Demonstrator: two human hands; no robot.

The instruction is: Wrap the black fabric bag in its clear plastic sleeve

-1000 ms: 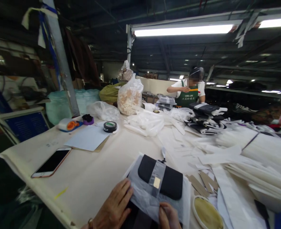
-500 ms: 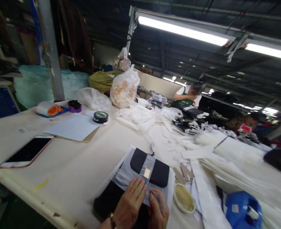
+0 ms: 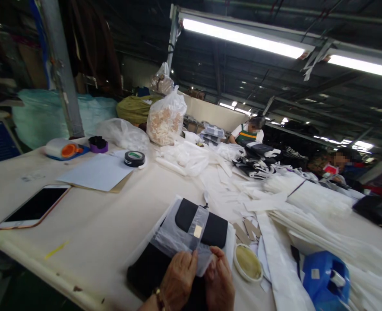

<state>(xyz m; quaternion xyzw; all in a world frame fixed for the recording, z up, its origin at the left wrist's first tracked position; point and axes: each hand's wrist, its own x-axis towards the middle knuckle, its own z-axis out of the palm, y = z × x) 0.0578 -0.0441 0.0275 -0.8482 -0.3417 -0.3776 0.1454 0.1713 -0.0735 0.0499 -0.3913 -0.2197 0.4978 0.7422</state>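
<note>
A black bag [image 3: 215, 229] with a flap lies tilted on the table before me. A translucent white wrapping sheet [image 3: 174, 237] covers part of its front, and a band of it crosses the flap over a small pale metal plate [image 3: 197, 231]. My left hand [image 3: 179, 276], with a bracelet at the wrist, pinches the lower edge of the sheet. Just to its right, my right hand [image 3: 221, 278] grips the sheet's loose corner between thumb and fingers. Both hands are over the lower part of the bag and hide some of it.
Right of the bag are a round tub [image 3: 247, 262] of yellowish paste, cardboard scraps [image 3: 242, 233], long white strips [image 3: 276, 259] and a blue jug [image 3: 326, 278]. A phone [image 3: 33, 207], paper sheet [image 3: 95, 172] and black tape roll [image 3: 134, 158] lie left. People sit beyond the table.
My left fingers, flat on the sheet before, have curled into a pinch. My right hand has moved slightly up and right, lifting the sheet's corner. A co-worker behind has lowered their arms.
</note>
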